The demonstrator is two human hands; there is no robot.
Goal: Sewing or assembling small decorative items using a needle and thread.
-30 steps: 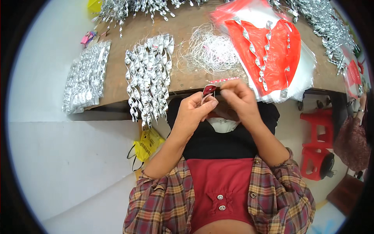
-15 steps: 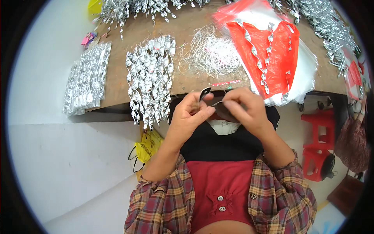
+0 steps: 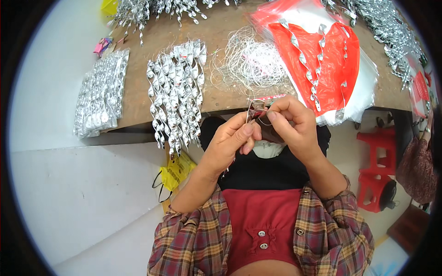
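Pinching a small, glossy dark red and silver strip point(image 3: 258, 112) just off the near edge of the brown tabletop point(image 3: 221, 99), my left hand point(image 3: 232, 140) keeps its fingers closed while my right hand point(image 3: 297, 126) grips a thin white cord point(image 3: 250, 108) beside it. Beyond, I see a loose tangle of whitish cord point(image 3: 253, 62), flanked by twisted silver strips point(image 3: 177, 94) at left and a bright red plastic sheet point(image 3: 331, 83) at right.

We see the small shiny piece point(image 3: 256, 112) only in part, its lower end hidden by the left hand point(image 3: 234, 139); the thin cord point(image 3: 262, 110) at the right hand point(image 3: 294, 126) is too fine for us to trace. The upper edge crops the far silver strips point(image 3: 137, 14).
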